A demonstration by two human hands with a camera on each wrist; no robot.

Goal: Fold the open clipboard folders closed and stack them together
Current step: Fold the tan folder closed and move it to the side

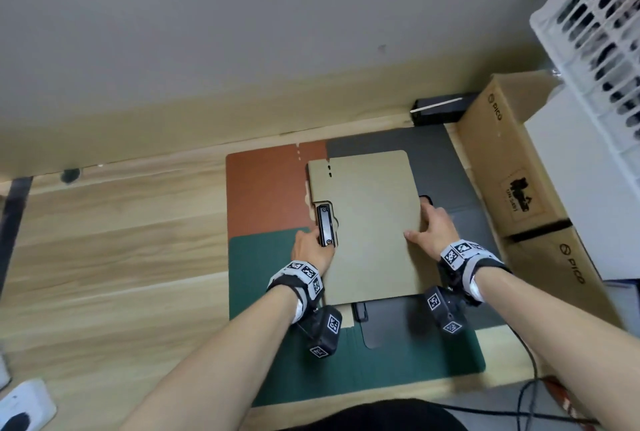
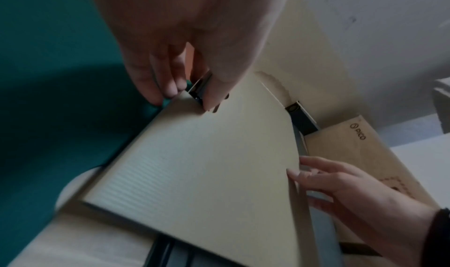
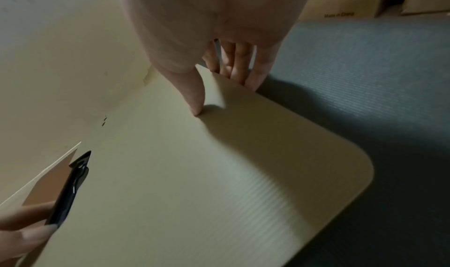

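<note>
The left hand (image 1: pixel 311 250) pinches the tan clipboard folder (image 1: pixel 367 223) at its left edge, thumb by the black clip (image 1: pixel 325 226). The right hand (image 1: pixel 433 230) grips the folder's right edge, thumb on top and fingers curled beneath. Four folders show: the tan one, closed, lies over an open grey folder (image 1: pixel 443 160), a rust-red folder (image 1: pixel 266 188) and a green folder (image 1: pixel 381 365), all on the wooden surface (image 1: pixel 114 240). Two cardboard boxes (image 1: pixel 502 160) stand just to the right; a small black box (image 1: pixel 440 108) sits by the wall.
</note>
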